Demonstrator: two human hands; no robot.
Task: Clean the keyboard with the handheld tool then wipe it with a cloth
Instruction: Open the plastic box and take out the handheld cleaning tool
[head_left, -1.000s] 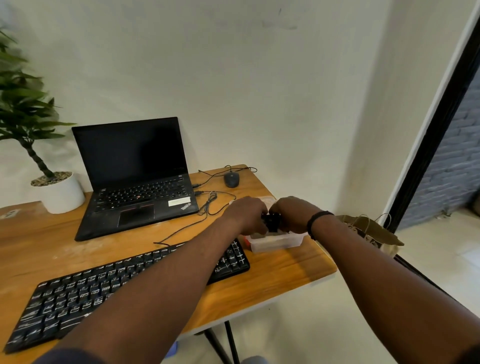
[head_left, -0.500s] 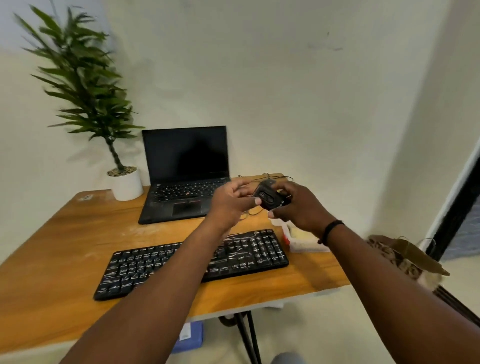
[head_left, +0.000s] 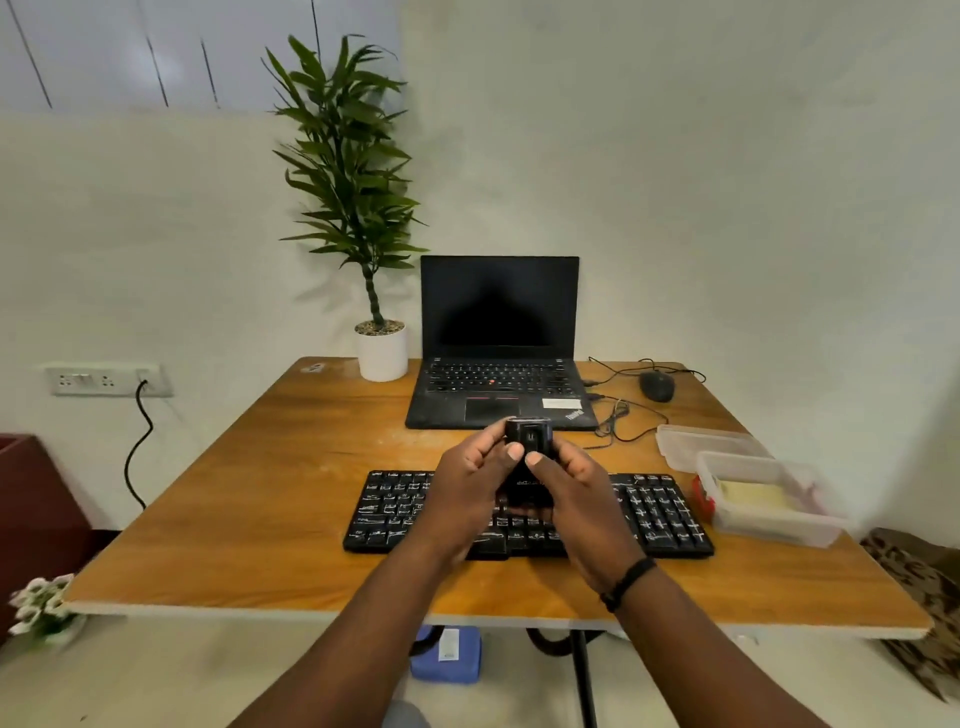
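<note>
A small black handheld tool (head_left: 528, 440) is held upright in both hands above the middle of the black keyboard (head_left: 395, 512), which lies on the wooden table (head_left: 270, 499). My left hand (head_left: 475, 480) grips the tool's left side, thumb on its front. My right hand (head_left: 576, 488) wraps its right side, thumb also on the front. The tool's lower body is partly hidden by my fingers. A pale yellow cloth (head_left: 753, 496) lies inside a clear plastic box (head_left: 774, 527) at the keyboard's right end.
An open black laptop (head_left: 498, 343) stands behind the keyboard, with a potted plant (head_left: 382, 353) to its left and a wired mouse (head_left: 657, 385) with loose cables to its right. The box's lid (head_left: 701, 444) lies behind the box. A blue object (head_left: 447, 654) sits under the table.
Both hands carried the tool from the plastic box at the right to above the keyboard's middle and turned it upright. The camera view swung left and now faces the table squarely.
</note>
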